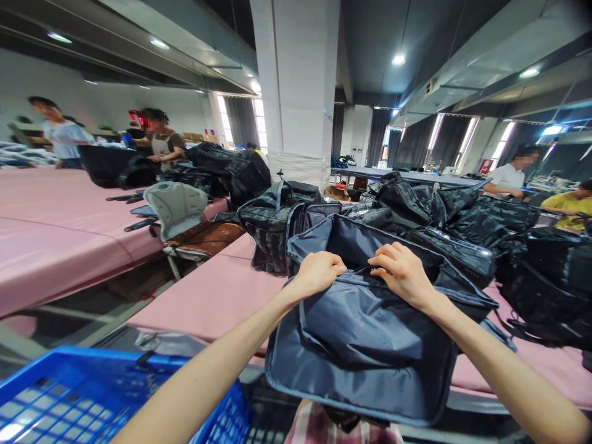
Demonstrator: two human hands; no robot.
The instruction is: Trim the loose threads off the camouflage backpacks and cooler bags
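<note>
In front of me a backpack [370, 345] hangs wide open over the table's near edge, its grey-blue lining facing up. My left hand [321, 271] is closed, pinching the upper edge of an inner pocket. Beside it, my right hand [400, 272] has its thumb and fingers bent together at the same edge, where a small dark strip shows; its exact form is too small to tell. The fingertips of both hands are partly hidden by the hands themselves. Just behind stands a dark camouflage-patterned bag [268, 231], upright on the table.
Dark bags [462, 209] are piled behind and to the right on the pink table [217, 293]. A blue plastic basket [124, 357] stands low at left. A grey chair [178, 203] sits between the tables, near a white pillar [298, 86]. Several people work farther back.
</note>
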